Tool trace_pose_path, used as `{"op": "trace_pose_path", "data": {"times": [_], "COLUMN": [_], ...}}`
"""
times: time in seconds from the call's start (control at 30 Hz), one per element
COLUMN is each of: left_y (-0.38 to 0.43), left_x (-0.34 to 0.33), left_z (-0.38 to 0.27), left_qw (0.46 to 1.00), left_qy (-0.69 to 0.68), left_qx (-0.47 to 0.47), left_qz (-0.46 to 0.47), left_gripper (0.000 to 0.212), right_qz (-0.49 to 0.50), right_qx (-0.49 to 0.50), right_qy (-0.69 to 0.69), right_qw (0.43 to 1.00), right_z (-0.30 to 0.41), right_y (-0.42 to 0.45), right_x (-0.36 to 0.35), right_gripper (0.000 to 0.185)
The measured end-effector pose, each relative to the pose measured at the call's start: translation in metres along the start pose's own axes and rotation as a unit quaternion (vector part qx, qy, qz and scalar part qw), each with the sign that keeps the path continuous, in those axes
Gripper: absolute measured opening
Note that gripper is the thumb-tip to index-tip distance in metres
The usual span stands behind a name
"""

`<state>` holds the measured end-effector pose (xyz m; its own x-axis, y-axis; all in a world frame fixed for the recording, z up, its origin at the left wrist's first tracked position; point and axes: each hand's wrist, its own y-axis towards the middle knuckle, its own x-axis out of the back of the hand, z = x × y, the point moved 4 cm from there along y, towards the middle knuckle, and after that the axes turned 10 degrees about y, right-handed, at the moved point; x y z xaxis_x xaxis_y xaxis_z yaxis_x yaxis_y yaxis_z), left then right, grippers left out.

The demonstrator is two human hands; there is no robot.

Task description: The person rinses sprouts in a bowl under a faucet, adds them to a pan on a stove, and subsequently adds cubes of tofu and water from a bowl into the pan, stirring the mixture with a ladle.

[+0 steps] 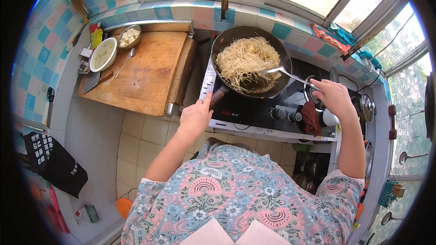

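Note:
A dark wok (285, 54) sits on the black gas stove (245, 109), heaped with pale thin noodle-like strands (245, 58). Beneath the strands, at the near side, some darker food in brown liquid shows. My left hand (196, 117) grips the wok's dark handle (219, 96) at the lower left. In my right hand (332, 97) is the handle of a metal spatula (289, 75). Its head rests against the strands at the right of the heap, and its tip is partly hidden among them.
Left of the stove, a thick wooden cutting board (146, 71) bears a cleaver (93, 81), a spoon (126, 62), a white bowl (104, 54) and a bowl of white cubes (129, 37). A brown cloth (310, 117) hangs over the stove's front; a lidded pot (366, 105) stands at right.

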<state>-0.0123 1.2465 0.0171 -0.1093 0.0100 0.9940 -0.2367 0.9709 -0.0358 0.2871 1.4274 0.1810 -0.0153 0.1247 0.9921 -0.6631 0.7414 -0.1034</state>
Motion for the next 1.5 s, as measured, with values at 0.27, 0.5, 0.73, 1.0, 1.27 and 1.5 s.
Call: {"op": "trace_pose_path", "data": {"times": [0.27, 0.5, 0.73, 1.0, 1.27, 1.5], "left_y": [0.01, 0.014, -0.005, 0.005, 0.004, 0.007], "left_x": [0.002, 0.002, 0.006, 0.013, 0.023, 0.016], "left_z": [-0.018, -0.029, -0.006, -0.039, -0.054, -0.069], "left_qw": [0.999, 0.999, 0.999, 0.997, 0.996, 0.994], "left_qy": [0.018, 0.027, 0.032, 0.046, 0.045, 0.045], "left_qx": [-0.028, -0.033, -0.011, 0.044, 0.06, 0.062], "left_qz": [0.019, -0.003, -0.022, -0.045, -0.054, -0.076], "left_gripper": [0.064, 0.062, 0.062, 0.062, 0.062, 0.063], "right_qz": [0.042, 0.035, 0.028, 0.102, 0.165, 0.035], "right_qx": [0.026, -0.02, -0.088, -0.058, 0.026, 0.199], "right_qy": [-0.039, -0.038, -0.197, -0.092, 0.154, -0.112], "right_qw": [0.998, 0.998, 0.976, 0.989, 0.974, 0.973], "right_z": [0.009, -0.01, -0.004, -0.125, -0.118, -0.092], "right_y": [0.028, 0.03, 0.073, 0.174, 0.216, 0.175], "right_x": [-0.065, -0.013, 0.028, -0.019, -0.065, -0.019], "right_gripper": [0.031, 0.026, 0.027, 0.036, 0.043, 0.03]}}
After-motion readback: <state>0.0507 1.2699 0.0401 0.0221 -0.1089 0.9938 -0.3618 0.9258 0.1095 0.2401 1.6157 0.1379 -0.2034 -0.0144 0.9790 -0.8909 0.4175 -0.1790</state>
